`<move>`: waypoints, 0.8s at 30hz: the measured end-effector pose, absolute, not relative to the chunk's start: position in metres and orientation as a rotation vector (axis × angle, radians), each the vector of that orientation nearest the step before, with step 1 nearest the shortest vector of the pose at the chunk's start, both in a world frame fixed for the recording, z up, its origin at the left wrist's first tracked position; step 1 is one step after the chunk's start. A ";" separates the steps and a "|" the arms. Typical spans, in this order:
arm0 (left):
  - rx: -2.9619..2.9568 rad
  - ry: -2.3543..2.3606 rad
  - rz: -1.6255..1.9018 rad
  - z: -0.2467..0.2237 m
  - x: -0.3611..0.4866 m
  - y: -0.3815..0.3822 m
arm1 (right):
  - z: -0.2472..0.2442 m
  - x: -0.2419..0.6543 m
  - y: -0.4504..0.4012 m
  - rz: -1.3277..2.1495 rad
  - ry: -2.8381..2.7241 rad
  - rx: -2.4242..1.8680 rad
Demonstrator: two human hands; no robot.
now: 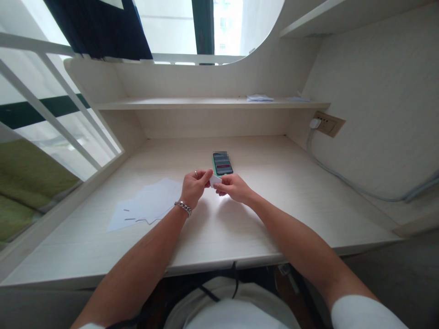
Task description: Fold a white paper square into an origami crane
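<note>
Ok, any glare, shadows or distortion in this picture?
In the head view, the window is washed out; soft shadows fall on the desk by the left hand and right hand; the white piece shows little detail; the phone has a blocky patch at its top and no readable text; wide-lens stretch shows towards the edges.

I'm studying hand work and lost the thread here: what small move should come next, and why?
Probably ease the white slip slightly toward the body: the left hand and right hand both hold it close by the near end of the phone, so more room might help.
</note>
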State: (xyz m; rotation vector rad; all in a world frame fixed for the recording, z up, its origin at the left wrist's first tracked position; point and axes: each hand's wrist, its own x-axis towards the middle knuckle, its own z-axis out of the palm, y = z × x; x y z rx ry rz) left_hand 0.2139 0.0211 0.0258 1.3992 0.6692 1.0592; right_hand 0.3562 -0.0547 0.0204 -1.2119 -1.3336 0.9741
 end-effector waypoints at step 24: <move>1.228 0.347 0.913 0.032 0.210 0.018 | 0.028 0.358 -0.057 0.896 -1.077 -1.065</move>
